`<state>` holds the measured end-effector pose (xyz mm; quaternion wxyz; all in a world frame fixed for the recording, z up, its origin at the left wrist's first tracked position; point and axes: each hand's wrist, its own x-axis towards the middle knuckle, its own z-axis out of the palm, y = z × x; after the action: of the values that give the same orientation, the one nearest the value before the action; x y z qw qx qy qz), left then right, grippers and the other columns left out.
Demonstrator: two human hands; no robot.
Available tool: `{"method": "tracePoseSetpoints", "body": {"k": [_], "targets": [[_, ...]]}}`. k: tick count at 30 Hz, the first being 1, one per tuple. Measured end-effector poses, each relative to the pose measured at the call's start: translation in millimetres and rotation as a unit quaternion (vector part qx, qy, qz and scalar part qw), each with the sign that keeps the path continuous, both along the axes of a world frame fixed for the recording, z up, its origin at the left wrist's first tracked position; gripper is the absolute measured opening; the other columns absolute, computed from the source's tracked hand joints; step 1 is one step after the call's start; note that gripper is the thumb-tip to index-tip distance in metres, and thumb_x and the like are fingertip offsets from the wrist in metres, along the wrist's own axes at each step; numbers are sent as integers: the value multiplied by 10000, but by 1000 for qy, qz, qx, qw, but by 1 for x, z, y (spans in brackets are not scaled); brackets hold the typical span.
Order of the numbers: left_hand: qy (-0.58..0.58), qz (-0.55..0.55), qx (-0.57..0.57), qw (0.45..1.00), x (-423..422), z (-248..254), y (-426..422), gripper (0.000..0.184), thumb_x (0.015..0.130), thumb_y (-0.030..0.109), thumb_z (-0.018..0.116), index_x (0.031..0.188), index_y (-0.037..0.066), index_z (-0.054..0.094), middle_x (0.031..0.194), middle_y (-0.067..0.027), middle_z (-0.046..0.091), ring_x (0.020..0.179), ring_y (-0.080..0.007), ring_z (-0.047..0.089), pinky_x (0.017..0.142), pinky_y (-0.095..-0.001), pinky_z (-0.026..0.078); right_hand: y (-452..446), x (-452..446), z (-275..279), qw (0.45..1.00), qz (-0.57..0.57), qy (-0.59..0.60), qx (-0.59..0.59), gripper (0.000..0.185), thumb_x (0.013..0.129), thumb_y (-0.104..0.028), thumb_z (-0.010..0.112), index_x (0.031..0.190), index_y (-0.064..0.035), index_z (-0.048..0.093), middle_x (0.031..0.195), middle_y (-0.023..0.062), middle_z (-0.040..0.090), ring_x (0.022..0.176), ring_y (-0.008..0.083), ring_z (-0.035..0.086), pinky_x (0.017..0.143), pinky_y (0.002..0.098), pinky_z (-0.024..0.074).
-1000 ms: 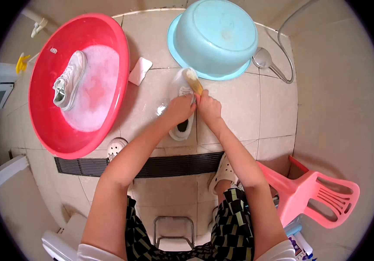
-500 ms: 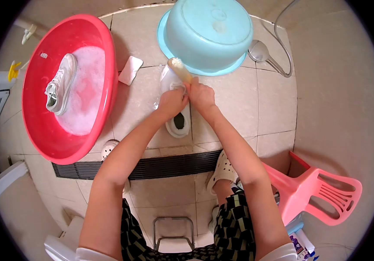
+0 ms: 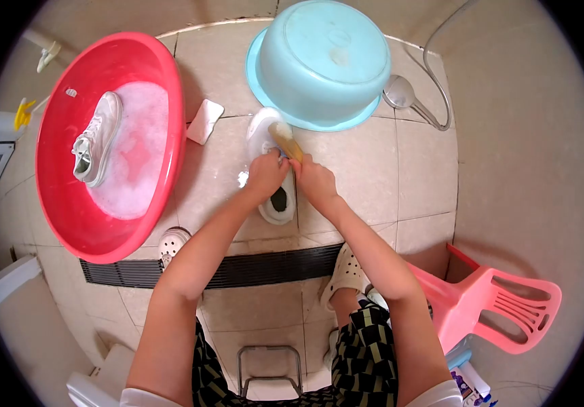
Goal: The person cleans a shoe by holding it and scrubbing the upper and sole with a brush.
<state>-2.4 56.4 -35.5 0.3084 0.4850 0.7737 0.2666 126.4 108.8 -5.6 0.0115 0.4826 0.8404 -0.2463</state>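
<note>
A white shoe (image 3: 260, 130) lies on the tiled floor in front of me, its toe pointing away and its dark opening toward me. My left hand (image 3: 267, 175) is closed on the middle of the shoe, around its laces or tongue, and hides that part. In my right hand (image 3: 316, 180) is the handle of a wooden brush (image 3: 286, 141); its head lies over the right side of the shoe's front. The two hands touch or nearly touch. The brush's bristles are hard to make out.
At the left, a red basin (image 3: 178, 129) holds foamy water and another white shoe (image 3: 99, 139). Beside it lies a white block (image 3: 205, 121). Farther off are an upturned blue basin (image 3: 326, 64) and a shower head (image 3: 399, 92). A pink stool (image 3: 465, 298) stands at the right, near a drain grate (image 3: 271, 264).
The brush head has shifted over the front of the shoe, tilting between frames. Both hands stay on the same objects. The whole view has moved slightly.
</note>
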Motion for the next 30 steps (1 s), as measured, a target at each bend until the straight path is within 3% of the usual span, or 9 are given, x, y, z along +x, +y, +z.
{"method": "tracePoseSetpoints", "body": {"k": [6,8,14,17,30], "targets": [[7,-4,-8,1000,-2,-2,1,266,863,245,527,932,-4,588,744,-233,628,728,-411,612,684,-502,472,-4,2,0,1000,-13,-18,-15,366,949,-380,457,913,-20,514,678,202,639,654,386,644,587,470,519],[6,-5,-8,1000,-3,-2,3,264,863,245,527,931,-3,588,742,-233,627,723,-411,611,681,-502,473,-3,3,-8,998,14,29,58,384,967,-378,424,852,-19,492,567,195,599,525,378,615,465,453,500],[14,-5,11,1000,-4,-5,7,248,860,243,533,875,2,590,722,-226,627,707,-407,612,659,-498,472,12,-5,-14,996,17,25,86,370,955,-381,450,841,-30,484,555,187,596,498,373,606,453,461,494],[14,8,29,999,-4,-11,10,243,859,243,536,852,6,591,716,-222,627,698,-405,612,650,-497,470,18,-11,-15,999,12,-6,41,396,958,-405,427,900,-21,501,637,193,630,601,378,639,546,464,516],[-11,2,-4,1000,-7,-2,12,262,868,247,531,879,-6,596,750,-241,626,734,-417,607,679,-504,468,18,-5,-11,1000,-6,17,-12,379,951,-389,444,883,-21,503,693,221,630,651,408,629,578,486,511]]}}
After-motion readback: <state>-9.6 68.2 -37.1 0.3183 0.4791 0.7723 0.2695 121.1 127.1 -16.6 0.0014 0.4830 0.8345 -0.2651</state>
